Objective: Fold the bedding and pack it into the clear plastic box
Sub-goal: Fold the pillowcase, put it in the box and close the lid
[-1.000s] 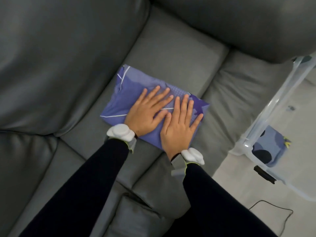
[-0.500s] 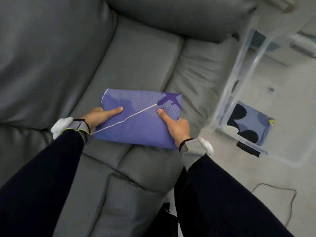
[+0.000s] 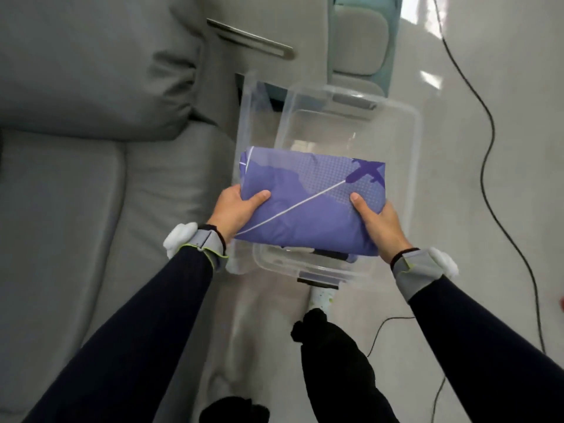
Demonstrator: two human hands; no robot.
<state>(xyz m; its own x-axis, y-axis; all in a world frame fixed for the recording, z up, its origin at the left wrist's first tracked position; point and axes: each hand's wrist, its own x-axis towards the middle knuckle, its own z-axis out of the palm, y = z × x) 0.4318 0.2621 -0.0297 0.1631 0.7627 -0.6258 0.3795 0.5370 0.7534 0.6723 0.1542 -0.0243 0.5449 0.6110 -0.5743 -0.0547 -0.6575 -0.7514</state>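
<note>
Grey leather sofa fills left of view; pale glossy floor right. Clear plastic storage box sits on floor beside sofa, open. You hold folded purple bedding with airplane print over box's near half. Your left hand clamps its left edge, thumb on top; your right hand clamps right edge likewise. Thin black cable trails across floor.
</note>
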